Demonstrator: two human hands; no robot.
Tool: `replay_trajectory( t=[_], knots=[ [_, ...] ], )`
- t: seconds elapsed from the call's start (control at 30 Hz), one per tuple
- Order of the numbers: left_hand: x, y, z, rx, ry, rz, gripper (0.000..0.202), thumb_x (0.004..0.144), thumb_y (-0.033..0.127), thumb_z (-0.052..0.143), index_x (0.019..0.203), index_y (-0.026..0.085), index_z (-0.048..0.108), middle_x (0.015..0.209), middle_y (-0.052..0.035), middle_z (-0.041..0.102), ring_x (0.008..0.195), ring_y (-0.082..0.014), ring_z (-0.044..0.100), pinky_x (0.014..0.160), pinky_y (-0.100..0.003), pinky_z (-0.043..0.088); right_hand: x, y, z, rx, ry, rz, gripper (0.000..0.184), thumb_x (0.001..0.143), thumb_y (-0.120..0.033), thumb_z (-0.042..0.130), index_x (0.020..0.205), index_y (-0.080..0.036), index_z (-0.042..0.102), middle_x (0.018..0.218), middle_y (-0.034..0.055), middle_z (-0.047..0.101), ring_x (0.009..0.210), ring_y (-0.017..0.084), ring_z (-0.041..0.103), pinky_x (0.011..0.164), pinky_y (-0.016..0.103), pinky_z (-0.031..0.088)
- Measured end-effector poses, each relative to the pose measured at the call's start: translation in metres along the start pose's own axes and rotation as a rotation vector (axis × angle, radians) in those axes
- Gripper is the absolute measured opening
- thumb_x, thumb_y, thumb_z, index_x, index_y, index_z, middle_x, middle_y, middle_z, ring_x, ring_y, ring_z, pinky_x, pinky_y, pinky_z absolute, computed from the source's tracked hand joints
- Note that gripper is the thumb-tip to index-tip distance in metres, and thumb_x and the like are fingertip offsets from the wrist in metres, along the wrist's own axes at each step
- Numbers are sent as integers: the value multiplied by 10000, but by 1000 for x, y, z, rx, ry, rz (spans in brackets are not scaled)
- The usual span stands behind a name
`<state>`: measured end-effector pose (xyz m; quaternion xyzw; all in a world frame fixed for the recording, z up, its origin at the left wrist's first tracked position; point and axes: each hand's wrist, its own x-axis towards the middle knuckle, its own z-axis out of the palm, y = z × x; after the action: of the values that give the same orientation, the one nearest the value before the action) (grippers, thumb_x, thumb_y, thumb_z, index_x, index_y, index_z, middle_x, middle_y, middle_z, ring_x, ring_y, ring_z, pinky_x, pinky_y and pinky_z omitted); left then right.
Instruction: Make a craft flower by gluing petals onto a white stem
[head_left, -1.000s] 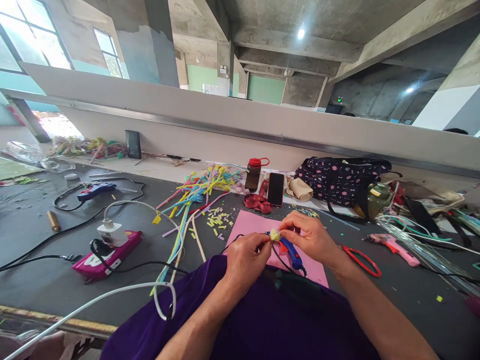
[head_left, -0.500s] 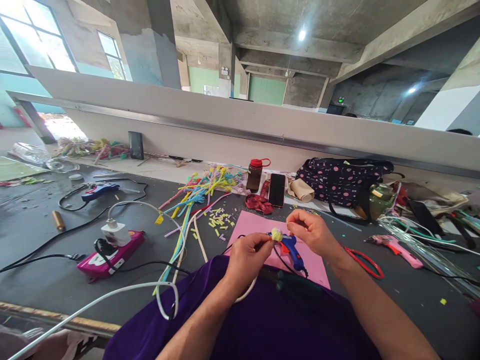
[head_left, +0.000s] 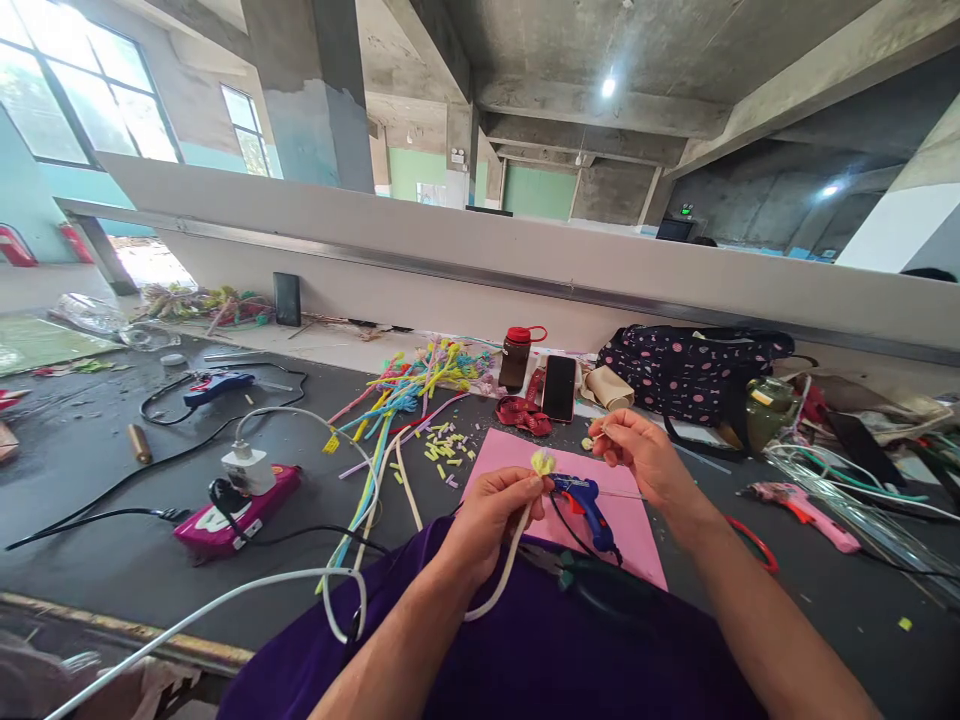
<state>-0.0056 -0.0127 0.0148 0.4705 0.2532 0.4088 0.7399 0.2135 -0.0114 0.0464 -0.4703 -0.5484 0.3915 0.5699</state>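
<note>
My left hand [head_left: 495,510] is closed in a pinch around the base of a small pale yellow flower-like tuft [head_left: 543,461]. From under these fingers a cream cord [head_left: 506,575] curves down to my lap. My right hand [head_left: 634,455] is raised to the right, its thumb and fingers pressed together; what they hold is too small to name. A little pale yellow piece [head_left: 587,443] shows beside its fingertips, whether held or lying I cannot tell. Below and between both hands, a blue glue gun [head_left: 589,510] lies on a pink sheet [head_left: 495,455].
Colourful fuzzy stems [head_left: 420,380] and cut yellow bits [head_left: 445,448] lie left of the sheet. Behind it are a red-capped bottle [head_left: 514,360], a phone [head_left: 559,388] and a patterned bag [head_left: 675,375]. A pink glue gun [head_left: 806,512] lies right, a magenta power strip [head_left: 232,515] left.
My right hand has moved slightly away from the yellow tuft, and the pale piece now shows by its fingertips. My left hand has turned, showing the cream cord below it. The camera view has shifted slightly.
</note>
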Motion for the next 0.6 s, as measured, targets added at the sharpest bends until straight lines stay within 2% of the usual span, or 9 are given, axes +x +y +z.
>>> replay_trajectory(
  t=[0.13, 0.33, 0.47, 0.6],
  knots=[
    [0, -1, -5, -265, -80, -75, 199, 741, 291, 634, 770, 96, 664, 480, 7, 521, 379, -45, 365, 381, -194, 179, 12, 14, -17, 7, 87, 43, 119, 704, -250, 579, 793, -187, 530, 696, -16, 576, 527, 85, 498, 454, 195, 359],
    [-12, 1, 0, -444, -236, -10, 202, 732, 292, 647, 768, 94, 663, 447, -7, 520, 375, -57, 383, 351, -171, 177, 23, 35, -35, -61, 208, 83, 146, 649, -198, 526, 785, -161, 564, 479, -95, 378, 379, 37, 266, 362, 168, 177],
    [-20, 4, 5, -522, -281, 10, 192, 764, 283, 610, 768, 97, 658, 443, -6, 512, 374, -57, 379, 342, -164, 183, 25, 40, -38, -113, 247, 86, 183, 657, -227, 545, 820, -153, 579, 462, -97, 392, 387, 44, 306, 380, 168, 211],
    [-19, 5, 7, -533, -301, 0, 188, 776, 271, 594, 763, 94, 654, 447, -7, 514, 374, -59, 392, 339, -161, 201, 26, 41, -38, -153, 205, 70, 259, 659, -272, 602, 888, -153, 588, 585, -34, 566, 482, 78, 451, 437, 184, 319]
  ],
)
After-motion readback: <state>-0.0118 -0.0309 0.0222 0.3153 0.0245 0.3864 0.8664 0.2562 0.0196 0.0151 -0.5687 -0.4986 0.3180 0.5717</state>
